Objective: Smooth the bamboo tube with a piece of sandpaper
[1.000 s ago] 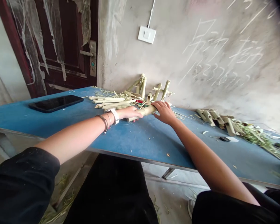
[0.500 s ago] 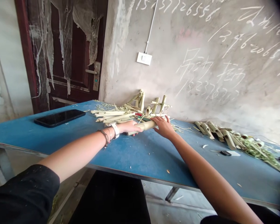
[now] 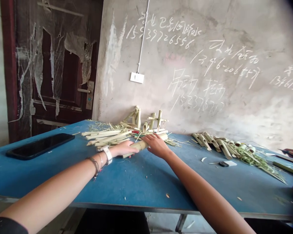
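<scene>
A bamboo tube (image 3: 139, 146) lies slantwise across the blue table (image 3: 136, 185), rising rightward toward the wall, with the left hand (image 3: 123, 149) curled round its lower end and the right hand (image 3: 156, 145) clamped over its upper end, just apart.

Bamboo-working workshop, viewed from the near side of the bench. A blue work table (image 3: 127, 188) stands against an unpainted plaster wall (image 3: 161, 97) and carries heaps of cut bamboo pieces (image 3: 104, 136) at centre and right, with green shavings (image 3: 254, 159) strewn among them. Handwritten chalk numbers (image 3: 161, 34) mark the wall above. At far left is a dark red door (image 3: 63, 110) hung with torn plastic sheeting (image 3: 58, 55); a plain wall switch (image 3: 137, 77) is mounted nearby.
</scene>
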The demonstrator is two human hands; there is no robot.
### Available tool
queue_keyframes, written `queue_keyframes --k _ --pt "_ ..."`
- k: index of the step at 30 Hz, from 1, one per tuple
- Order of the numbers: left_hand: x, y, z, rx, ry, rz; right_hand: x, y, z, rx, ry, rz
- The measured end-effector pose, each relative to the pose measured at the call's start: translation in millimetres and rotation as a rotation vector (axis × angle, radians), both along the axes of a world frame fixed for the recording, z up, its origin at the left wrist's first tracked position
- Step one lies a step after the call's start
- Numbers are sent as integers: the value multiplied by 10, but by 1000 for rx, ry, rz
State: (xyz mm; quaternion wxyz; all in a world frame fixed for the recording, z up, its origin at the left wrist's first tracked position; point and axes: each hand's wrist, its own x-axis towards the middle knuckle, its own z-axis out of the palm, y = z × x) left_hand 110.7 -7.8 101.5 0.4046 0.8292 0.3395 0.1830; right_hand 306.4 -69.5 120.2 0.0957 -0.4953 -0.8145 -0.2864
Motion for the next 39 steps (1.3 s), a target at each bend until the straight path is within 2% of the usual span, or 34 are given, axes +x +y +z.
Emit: queue_keyframes --k 3,6,10,13,18,20,22,24,26,27,30,32,35,39 --pt "-1 13 -7 -13 49 -15 59 3 -6 22 11 -24" --pt "17 45 -30 -17 70 -3 0 11 -44 38 13 -19" --pt "35 90 -83 -27 80 20 -158 6 -76 14 -27 84" --pt "21 104 -109 -28 72 14 -139 19 -56 -33 -41 135" --pt "11 86 -86 -31 65 0 115 61 -24 56 112 -89" --pt "21 86 -79 -34 66 -1 102 49 -40 68 120 -105" --pt "29 89 -81 -35 63 4 -1 28 -61 42 92 -45" --pt "29 88 -86 -32 60 9 -107 13 -67 -13 31 85" --pt "19 78 -84 -27 58 11 -111 19 -48 -49 -7 145" --pt "12 69 -79 -25 58 9 -62 28 -33 -44 2 117" --pt "-7 41 -48 -27 60 -1 189 60 -4 40 104 -106" --pt "-12 29 -28 -32 66 -6 279 60 -11 78 146 -177" --pt "-6 23 -20 -29 62 2 116 16 -42 35 112 -112" --pt "10 29 -40 -4 35 9 -203 -22 -16 -91 1 100"
